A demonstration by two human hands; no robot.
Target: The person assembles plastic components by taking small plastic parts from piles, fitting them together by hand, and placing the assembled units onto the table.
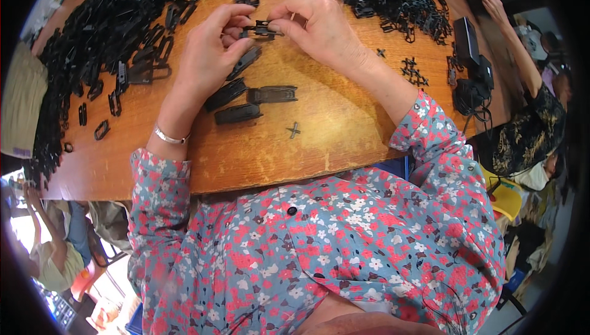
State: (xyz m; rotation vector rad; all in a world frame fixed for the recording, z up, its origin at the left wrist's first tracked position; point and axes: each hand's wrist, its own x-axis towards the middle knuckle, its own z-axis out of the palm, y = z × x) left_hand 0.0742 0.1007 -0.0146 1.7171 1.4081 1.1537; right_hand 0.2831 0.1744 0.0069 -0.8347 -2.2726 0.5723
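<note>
Small black part (263, 27) sits above far side of wooden table (350, 129); left hand (212, 46), right hand (322, 31) pinch opposite ends, digits nearly together. Looks light, stiff, perhaps slippery; end grips suit.

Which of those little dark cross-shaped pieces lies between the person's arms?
The small dark cross-shaped piece lying alone on the brown wooden table; the other crosses all lie farther right, outside that gap.

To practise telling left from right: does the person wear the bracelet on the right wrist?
No, the silver bracelet circles the left wrist.
</note>
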